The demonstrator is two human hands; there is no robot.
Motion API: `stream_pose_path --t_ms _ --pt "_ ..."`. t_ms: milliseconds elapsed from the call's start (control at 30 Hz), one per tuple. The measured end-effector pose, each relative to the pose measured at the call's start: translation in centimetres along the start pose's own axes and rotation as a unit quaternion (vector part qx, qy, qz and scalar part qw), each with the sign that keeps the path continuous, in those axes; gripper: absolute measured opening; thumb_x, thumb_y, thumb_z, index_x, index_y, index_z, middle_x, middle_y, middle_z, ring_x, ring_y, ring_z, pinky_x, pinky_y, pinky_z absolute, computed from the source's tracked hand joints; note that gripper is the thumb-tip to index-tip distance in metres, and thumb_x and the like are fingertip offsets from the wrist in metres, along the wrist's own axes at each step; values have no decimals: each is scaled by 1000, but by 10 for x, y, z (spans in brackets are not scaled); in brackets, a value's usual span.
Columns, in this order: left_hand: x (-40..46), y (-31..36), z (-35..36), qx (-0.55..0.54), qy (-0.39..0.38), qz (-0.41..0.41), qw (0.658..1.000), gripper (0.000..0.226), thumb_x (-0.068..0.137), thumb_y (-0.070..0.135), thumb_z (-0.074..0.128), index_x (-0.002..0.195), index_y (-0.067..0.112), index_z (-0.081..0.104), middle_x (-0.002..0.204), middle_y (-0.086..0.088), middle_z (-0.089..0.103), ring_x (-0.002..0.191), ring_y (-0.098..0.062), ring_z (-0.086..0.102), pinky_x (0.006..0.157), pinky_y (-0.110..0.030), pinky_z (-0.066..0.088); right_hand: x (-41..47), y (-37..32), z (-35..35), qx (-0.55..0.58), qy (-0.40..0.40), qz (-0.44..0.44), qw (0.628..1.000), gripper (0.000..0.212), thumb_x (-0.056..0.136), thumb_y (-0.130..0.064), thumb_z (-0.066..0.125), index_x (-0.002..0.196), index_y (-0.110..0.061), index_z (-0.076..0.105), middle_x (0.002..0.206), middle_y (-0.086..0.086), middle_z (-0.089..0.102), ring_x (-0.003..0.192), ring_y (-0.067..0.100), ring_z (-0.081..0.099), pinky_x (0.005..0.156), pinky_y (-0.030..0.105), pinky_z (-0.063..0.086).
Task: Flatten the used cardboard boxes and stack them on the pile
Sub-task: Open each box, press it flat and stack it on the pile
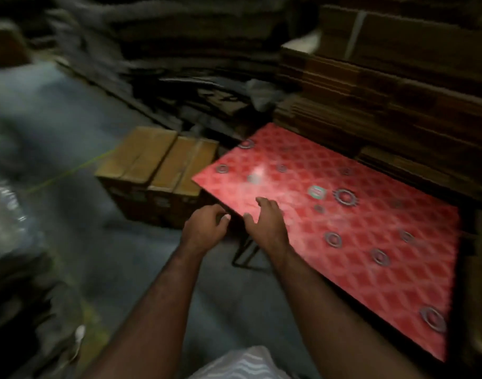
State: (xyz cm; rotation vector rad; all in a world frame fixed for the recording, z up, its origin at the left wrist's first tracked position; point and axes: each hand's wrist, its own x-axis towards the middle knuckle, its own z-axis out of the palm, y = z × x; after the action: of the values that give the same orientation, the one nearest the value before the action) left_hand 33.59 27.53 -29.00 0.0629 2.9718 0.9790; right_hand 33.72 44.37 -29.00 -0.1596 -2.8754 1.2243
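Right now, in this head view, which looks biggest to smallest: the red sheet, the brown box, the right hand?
1. Red sheet, largest by far.
2. Brown box.
3. Right hand, smallest, though nearer the camera.

I see both bare forearms reaching forward; left hand [207, 228] loosely curled, right hand [264, 222] fingers spread.

I'm in a dim storeroom or warehouse corner w/ a bare concrete floor [56, 127]. Flattened brown cardboard stacks [384, 86] rise right behind the red patterned sheet [343, 228]; darker, messier piles [179, 50] sit behind and left of it. A taped carton [158, 170] stands on the floor just left of the sheet.
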Motion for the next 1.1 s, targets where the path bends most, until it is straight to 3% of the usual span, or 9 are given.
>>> stream_pose_path --t_ms 133,333,633,867,1100 --pt "-7 -79 -46 -16 53 -78 995 47 82 50 46 101 15 72 99 -8 72 97 -29 67 82 -41 54 14 -58 68 -36 -62 -57 996 65 82 -41 52 136 -4 55 130 17 56 127 34 50 106 40 41" --pt "7 -155 -66 -28 69 -162 984 38 88 48 53 105 19 70 105 -3 70 100 -24 65 86 -43 55 50 -94 140 -59 -135 -81 986 59 92 -32 65 144 -9 50 141 10 51 135 27 46 111 37 38" --pt "152 -214 -103 20 53 -140 989 34 92 45 55 109 19 69 106 -3 68 102 -24 64 88 -42 54 186 -128 199 -55 -126 -46 989 57 84 -35 64 134 -8 58 129 13 59 124 31 54 104 40 45" --pt "267 -267 -138 26 45 -140 989 30 95 40 61 117 21 68 114 -1 69 102 -20 64 89 -44 55 289 -168 235 -26 -123 -1 992 58 91 -25 66 146 -13 49 147 10 48 133 27 48 107 34 41" --pt "395 -368 -115 55 -23 -136 989 38 95 34 61 127 14 61 124 -6 62 117 -26 58 96 -44 50 389 -163 329 -21 -121 94 988 60 89 -23 68 144 -11 49 145 12 48 133 30 48 108 35 39"
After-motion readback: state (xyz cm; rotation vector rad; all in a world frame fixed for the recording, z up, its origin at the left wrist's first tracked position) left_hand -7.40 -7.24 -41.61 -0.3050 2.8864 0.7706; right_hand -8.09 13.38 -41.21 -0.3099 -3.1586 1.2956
